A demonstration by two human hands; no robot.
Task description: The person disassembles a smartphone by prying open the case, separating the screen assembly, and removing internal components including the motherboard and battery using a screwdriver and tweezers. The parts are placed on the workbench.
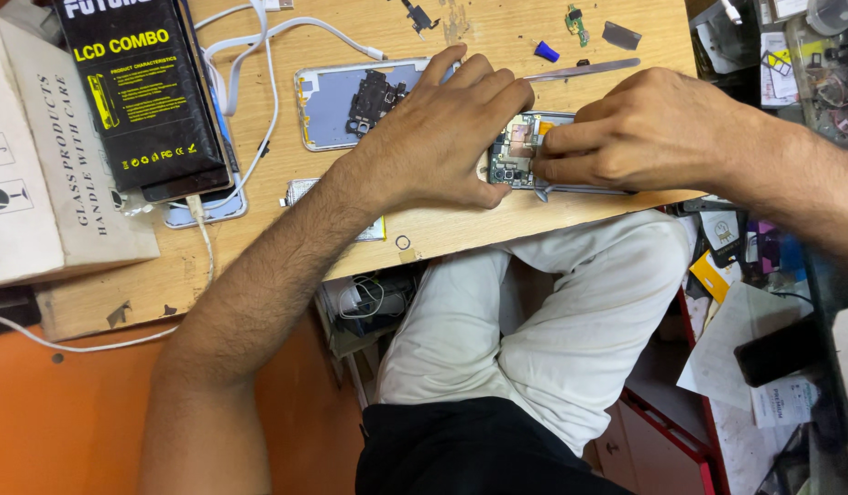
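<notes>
Pale wooden tabletop (497,37) carries an opened phone with exposed green circuit board (514,165) near its front edge. The left hand (442,137) lies flat beside it, fingers spread, pinning it down. The right hand (644,128) has its fingers (561,142) closed on the board's top. Steel tweezers (584,69) rest just behind.

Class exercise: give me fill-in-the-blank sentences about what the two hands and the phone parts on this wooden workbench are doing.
1. Both hands rest on an opened phone whose ____ board is exposed.
2. The left hand lies flat beside it, while the right hand presses with its ____.
3. Behind the left hand lies a pale phone back cover, and beyond the hands lie metal ____.
4. A white ____ loops over the wooden table.

Missing words: circuit; fingertips; tweezers; cable
</notes>
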